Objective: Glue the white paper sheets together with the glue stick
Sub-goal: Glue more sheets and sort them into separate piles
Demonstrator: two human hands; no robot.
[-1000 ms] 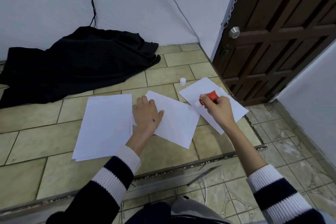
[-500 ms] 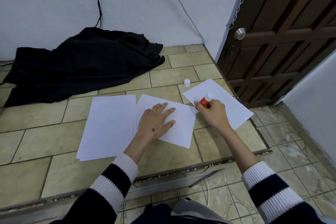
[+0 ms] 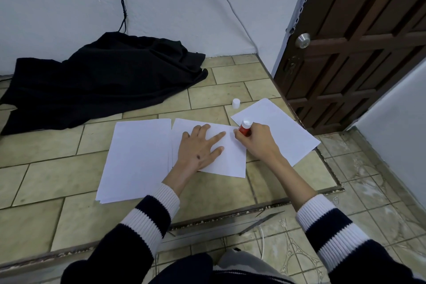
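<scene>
Striped navy-and-white sleeves (image 3: 147, 219) are seen nearest, both forearms reaching out over the tiled floor (image 3: 46, 182). Left hand (image 3: 198, 147) is laid flat, fingers spread and straight, pressing the middle paper sheet (image 3: 230, 159). Right hand (image 3: 258, 140) is curled tight around the glue stick (image 3: 244, 128): red barrel, white end up, held roughly upright at the middle sheet's far right corner; whether the tip touches paper can't be told. A paper stack (image 3: 138, 159) is laid just left of the middle sheet, edges slightly fanned. A third sheet (image 3: 283, 131) is angled to the right, partly under the right hand. A small white cap (image 3: 236, 103) is stood on the tile just beyond. Farther back, black cloth (image 3: 103, 80) is heaped against the wall; a brown door (image 3: 359, 41) is at far right
</scene>
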